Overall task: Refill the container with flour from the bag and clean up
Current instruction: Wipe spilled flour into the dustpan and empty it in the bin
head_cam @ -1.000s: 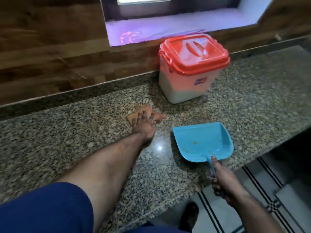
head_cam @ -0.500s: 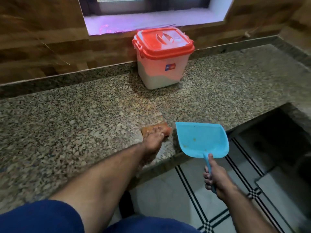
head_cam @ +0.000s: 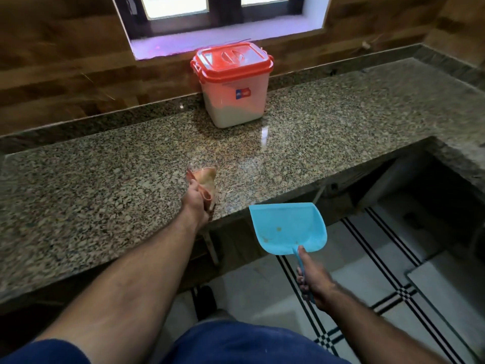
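The flour container [head_cam: 233, 98], a white tub with a closed red lid, stands at the back of the granite counter [head_cam: 91, 185] under the window. My left hand [head_cam: 195, 199] grips an orange cleaning cloth [head_cam: 207, 177], lifted at the counter's front edge. My right hand [head_cam: 312, 281] grips the handle of a light blue dustpan [head_cam: 287, 228], held just below and in front of the counter edge. A few small crumbs lie in the pan. No flour bag is in view.
A wooden wall and a window sill [head_cam: 210, 40] rise behind the counter. The counter turns a corner at the right [head_cam: 451, 106]. Below lies a white tiled floor with black stripes [head_cam: 380, 285] and a dark opening under the counter.
My left hand dragged the cloth from mid-counter to the front edge and now lifts it bunched. The dustpan dropped from the counter top to below its edge.
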